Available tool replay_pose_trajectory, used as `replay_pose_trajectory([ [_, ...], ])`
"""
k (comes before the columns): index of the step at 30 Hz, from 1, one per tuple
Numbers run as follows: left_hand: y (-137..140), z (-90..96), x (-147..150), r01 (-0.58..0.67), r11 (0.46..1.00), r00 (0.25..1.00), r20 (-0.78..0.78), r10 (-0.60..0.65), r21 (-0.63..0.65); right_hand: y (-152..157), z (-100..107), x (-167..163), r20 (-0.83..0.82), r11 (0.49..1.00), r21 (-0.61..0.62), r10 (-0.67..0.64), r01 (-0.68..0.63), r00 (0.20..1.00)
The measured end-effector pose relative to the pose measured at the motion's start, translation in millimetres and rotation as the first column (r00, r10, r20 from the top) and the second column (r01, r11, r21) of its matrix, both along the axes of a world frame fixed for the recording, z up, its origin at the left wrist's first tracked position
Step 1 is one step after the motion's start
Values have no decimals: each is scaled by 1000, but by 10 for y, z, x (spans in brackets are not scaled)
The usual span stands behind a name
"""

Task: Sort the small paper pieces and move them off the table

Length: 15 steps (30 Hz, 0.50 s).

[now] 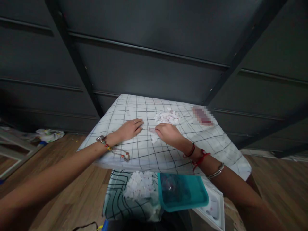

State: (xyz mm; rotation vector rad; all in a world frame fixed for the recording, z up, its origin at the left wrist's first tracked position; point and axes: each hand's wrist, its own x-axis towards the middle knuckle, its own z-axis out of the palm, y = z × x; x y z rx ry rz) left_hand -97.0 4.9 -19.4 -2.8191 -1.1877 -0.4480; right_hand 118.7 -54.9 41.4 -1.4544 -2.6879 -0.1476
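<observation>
My left hand [132,129] rests palm down on the checked white cloth, its fingers stretched out and holding nothing. My right hand [169,133] is closed in a pinch, with a small pale slip [151,130] showing at its fingertips. Just below those fingers, a small white paper piece [154,140] lies on the cloth. Beyond the right hand is a loose heap of small white paper pieces [168,116], some with reddish marks.
The checked cloth [144,154] covers a small table against a dark panelled wall [154,77]. Nearer me are another heap of paper pieces [139,186], a teal plastic container [204,195] and a white box [220,211]. A blurred-out flat object [203,116] lies at the back right.
</observation>
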Motion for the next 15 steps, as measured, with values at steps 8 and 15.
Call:
replay_pose_trajectory([
  [8,-86,-36,-428,-108,994,991,77,110,-31,-143,36,-289,-55,998,-50,46,-48,997],
  [15,-186,-38,-516,-85,996,993,75,86,-14,-144,58,-364,-40,999,-8,39,-39,998],
])
